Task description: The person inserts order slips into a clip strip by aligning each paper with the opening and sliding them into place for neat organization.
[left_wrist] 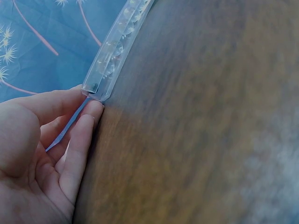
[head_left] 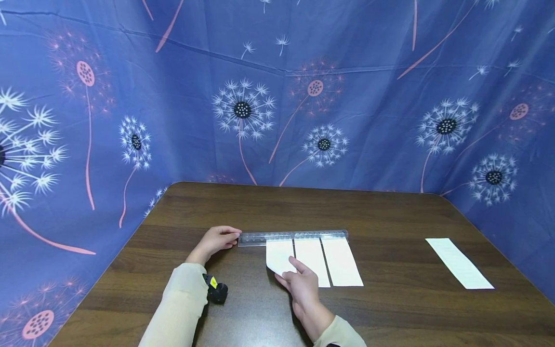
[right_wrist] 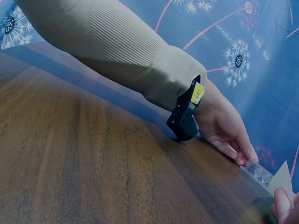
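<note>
A clear ticket rail [head_left: 253,239] with a row of round pieces inside lies across the table. My left hand [head_left: 218,239] pinches its left end; in the left wrist view the thumb and fingertips of that hand [left_wrist: 56,135] meet at the rail's end [left_wrist: 110,70]. White paper slips hang side by side from the rail: a left one [head_left: 279,253], a middle one [head_left: 310,258] and a right one [head_left: 342,260], their top edges under it. My right hand [head_left: 303,289] pinches the left slip near its lower edge, which lifts from the table. In the right wrist view this slip [right_wrist: 281,179] stands tilted.
Another white paper slip [head_left: 460,264] lies apart on the right side of the brown wooden table [head_left: 390,318]. A black wrist camera [head_left: 217,291] sits on the left wrist. Behind the table hangs a blue cloth [head_left: 373,115] with dandelion prints.
</note>
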`<control>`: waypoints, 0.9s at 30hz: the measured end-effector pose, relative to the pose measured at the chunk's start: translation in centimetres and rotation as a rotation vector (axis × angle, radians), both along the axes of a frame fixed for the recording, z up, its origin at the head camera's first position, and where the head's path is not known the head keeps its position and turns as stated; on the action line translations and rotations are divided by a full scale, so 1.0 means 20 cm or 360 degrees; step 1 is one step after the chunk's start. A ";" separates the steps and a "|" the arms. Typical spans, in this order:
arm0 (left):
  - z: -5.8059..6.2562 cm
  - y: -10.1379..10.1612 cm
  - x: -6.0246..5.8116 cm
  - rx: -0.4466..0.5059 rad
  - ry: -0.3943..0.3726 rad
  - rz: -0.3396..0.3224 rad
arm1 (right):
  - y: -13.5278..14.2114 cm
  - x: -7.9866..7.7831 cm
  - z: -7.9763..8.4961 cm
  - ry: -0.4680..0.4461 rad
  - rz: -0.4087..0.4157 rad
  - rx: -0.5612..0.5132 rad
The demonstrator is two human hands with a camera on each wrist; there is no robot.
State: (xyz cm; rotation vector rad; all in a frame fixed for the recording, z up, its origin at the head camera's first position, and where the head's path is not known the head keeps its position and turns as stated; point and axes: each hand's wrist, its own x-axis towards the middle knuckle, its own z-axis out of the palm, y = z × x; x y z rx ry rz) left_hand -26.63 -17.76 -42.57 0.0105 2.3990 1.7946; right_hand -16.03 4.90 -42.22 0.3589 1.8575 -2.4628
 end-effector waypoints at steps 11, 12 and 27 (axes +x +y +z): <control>0.00 0.00 0.00 0.0002 -0.0007 0.0007 | 0.00 0.00 0.00 -0.0006 0.0005 0.0016; 0.00 0.00 0.01 0.0002 -0.0007 0.0011 | 0.01 0.00 0.00 -0.0005 0.0004 0.0017; -0.01 0.00 0.00 -0.0012 0.0012 0.0013 | 0.08 0.02 0.02 0.0038 0.0036 0.0098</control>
